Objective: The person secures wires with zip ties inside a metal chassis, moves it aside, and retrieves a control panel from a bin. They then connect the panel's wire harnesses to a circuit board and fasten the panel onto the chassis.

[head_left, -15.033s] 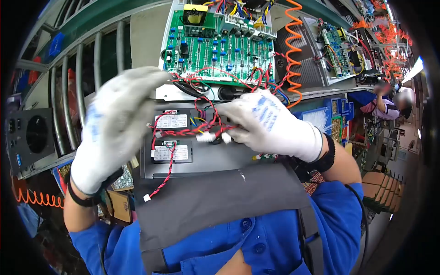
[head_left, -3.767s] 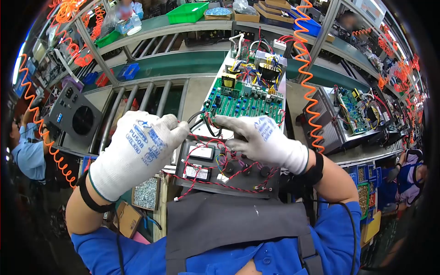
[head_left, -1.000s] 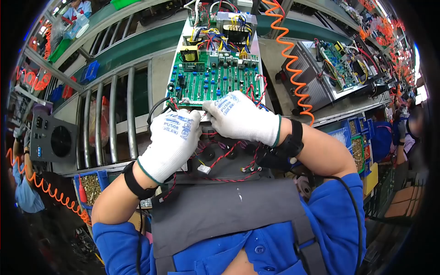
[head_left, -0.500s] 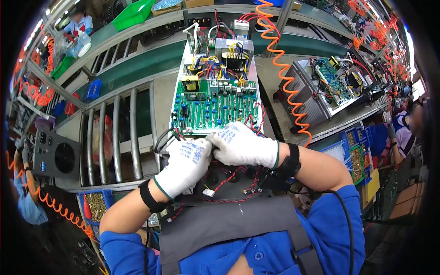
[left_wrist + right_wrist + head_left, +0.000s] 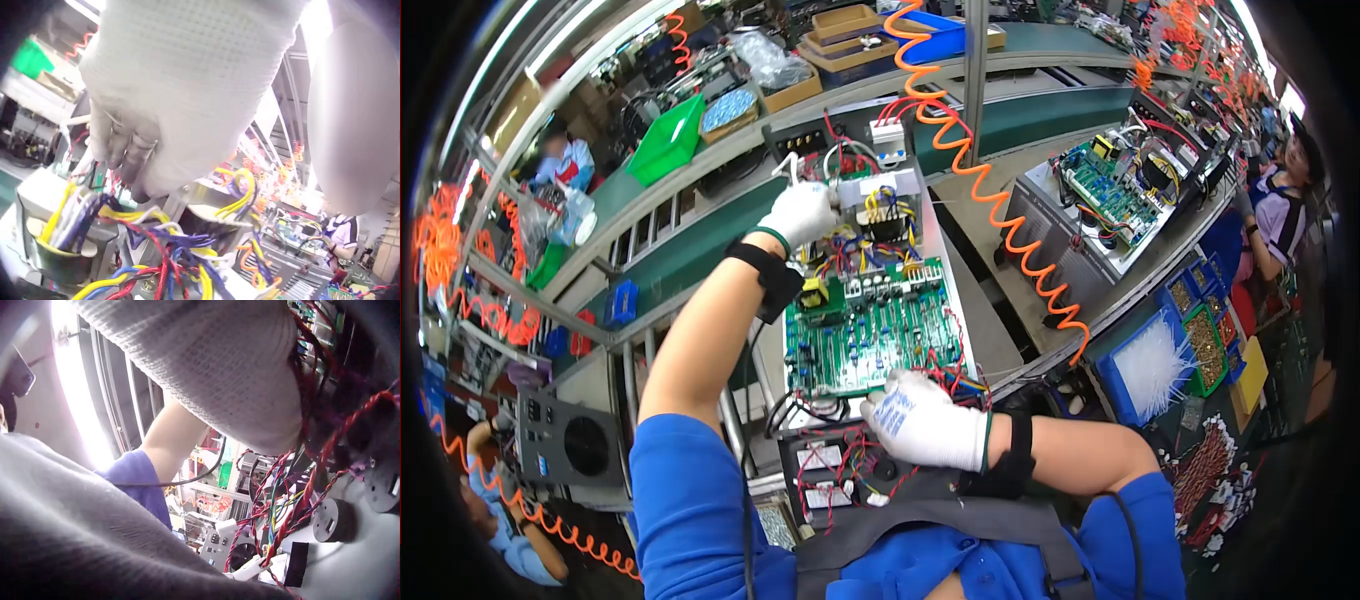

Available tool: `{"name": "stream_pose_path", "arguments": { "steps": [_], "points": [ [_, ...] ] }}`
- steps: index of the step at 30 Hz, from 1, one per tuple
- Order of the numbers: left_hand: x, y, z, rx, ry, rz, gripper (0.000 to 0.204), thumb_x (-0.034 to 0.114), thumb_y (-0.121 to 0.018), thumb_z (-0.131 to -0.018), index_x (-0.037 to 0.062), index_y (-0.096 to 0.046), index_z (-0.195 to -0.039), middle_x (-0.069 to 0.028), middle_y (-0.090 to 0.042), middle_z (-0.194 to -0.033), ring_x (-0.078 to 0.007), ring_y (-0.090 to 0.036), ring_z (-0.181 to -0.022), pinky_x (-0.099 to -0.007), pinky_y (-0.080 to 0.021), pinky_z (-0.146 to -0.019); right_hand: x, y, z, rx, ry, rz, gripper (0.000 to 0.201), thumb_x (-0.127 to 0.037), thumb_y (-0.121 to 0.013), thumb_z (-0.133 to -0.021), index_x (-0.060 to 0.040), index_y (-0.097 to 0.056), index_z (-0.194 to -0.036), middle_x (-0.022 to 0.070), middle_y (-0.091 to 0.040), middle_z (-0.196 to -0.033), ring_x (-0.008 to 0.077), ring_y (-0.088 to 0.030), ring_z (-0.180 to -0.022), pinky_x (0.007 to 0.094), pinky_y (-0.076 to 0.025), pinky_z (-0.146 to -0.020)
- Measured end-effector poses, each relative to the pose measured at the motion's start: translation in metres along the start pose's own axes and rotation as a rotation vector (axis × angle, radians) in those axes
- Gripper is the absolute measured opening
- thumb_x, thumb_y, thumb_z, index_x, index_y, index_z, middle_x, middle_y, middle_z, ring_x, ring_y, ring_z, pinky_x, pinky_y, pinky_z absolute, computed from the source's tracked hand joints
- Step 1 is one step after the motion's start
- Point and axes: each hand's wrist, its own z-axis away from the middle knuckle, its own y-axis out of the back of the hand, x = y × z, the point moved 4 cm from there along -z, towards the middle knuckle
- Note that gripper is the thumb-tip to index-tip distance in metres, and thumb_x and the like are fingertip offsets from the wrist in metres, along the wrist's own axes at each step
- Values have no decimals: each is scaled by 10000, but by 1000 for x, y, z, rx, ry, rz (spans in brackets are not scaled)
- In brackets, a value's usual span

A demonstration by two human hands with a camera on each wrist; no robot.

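My gloved left hand (image 5: 802, 215) reaches over the rear of an opened electronics chassis, beside a transformer (image 5: 882, 228) and white cables (image 5: 788, 165). In the left wrist view its fingers (image 5: 128, 147) bend down behind bundled wires (image 5: 169, 244), and their tips are hidden. The gloved right hand (image 5: 925, 425) lies at the front edge of the green circuit board (image 5: 860, 345); its fingertips are hidden under the hand. Red twisted wires (image 5: 331, 450) run past it in the right wrist view. Below it lies a dark panel (image 5: 940, 482) with labelled modules (image 5: 820, 458). I cannot tell what either hand grips.
An orange coiled hose (image 5: 990, 215) hangs right of the chassis. A second opened unit (image 5: 1090, 210) stands farther right, above parts bins (image 5: 1145, 365). Metal rollers (image 5: 735, 425) lie left, and a green tray (image 5: 668, 140) sits on the back shelf. Other people work at both sides.
My left hand has left the right hand at the board's front edge and moved to the chassis's rear. The right hand stays at the front edge. The head view has shifted.
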Motion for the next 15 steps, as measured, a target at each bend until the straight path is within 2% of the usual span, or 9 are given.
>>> {"name": "stream_pose_path", "arguments": {
  "steps": [1,3,5,6,8,9,13,15],
  "points": [
    [0,-12,-8,-59,28,-43,238,251,-652,-767,74,-720,-911,-183,-696,-937,-346,-660,-944,-425,-513,-841,0,-3,-1,-29,-41,-30,76,-183,-609,-734,-122,-630,-772,16,-624,-628,228,-634,-616,375,-470,-664],
    [-8,-31,-22,2,3,-176,277,247,-643,-752,7,-690,-883,-208,-695,-919,-363,-660,-944,-421,-516,-849,0,5,-1,-21,-120,-131,55,-169,-599,-755,-126,-625,-776,31,-626,-664,230,-632,-680,387,-468,-692],
    [-8,-28,-26,-141,-22,-241,325,309,-611,-760,52,-717,-928,-166,-710,-979,-327,-665,-969,-467,-487,-884,3,-4,-3,53,-148,-167,69,-159,-592,-769,-109,-636,-788,63,-642,-699,244,-629,-714,380,-475,-694],
    [-6,-25,-27,-150,-30,-242,325,309,-611,-760,52,-717,-928,-166,-710,-979,-327,-665,-969,-467,-487,-884,2,-7,-3,53,-158,-175,69,-159,-592,-769,-109,-636,-788,63,-642,-699,244,-629,-714,380,-475,-694],
    [2,-23,-24,-281,-44,-368,420,354,-661,-721,41,-681,-1002,-161,-701,-965,-322,-662,-968,-416,-519,-852,1,7,-6,-224,-114,-95,181,-170,-589,-782,-55,-619,-919,80,-632,-751,269,-613,-761,386,-491,-729],
    [1,-26,-24,-280,-45,-362,420,354,-661,-721,41,-681,-1002,-161,-701,-965,-322,-662,-968,-416,-519,-852,1,7,-6,-230,-116,-92,181,-170,-589,-782,-55,-619,-919,80,-632,-751,269,-613,-761,386,-491,-729],
    [-3,-49,-27,-348,-7,-366,516,373,-664,-726,36,-630,-1115,-172,-678,-1069,-327,-644,-1046,-425,-517,-867,2,5,-4,-119,-129,-114,191,-166,-602,-769,-51,-616,-921,81,-635,-759,263,-621,-772,380,-492,-749],
    [-6,-54,-26,-329,61,-290,463,349,-633,-763,64,-648,-1129,-107,-639,-1215,-306,-603,-1139,-514,-438,-953,1,6,-3,-71,-128,-137,189,-167,-606,-766,-50,-617,-914,82,-640,-768,263,-624,-779,379,-492,-757]
  ]
}}
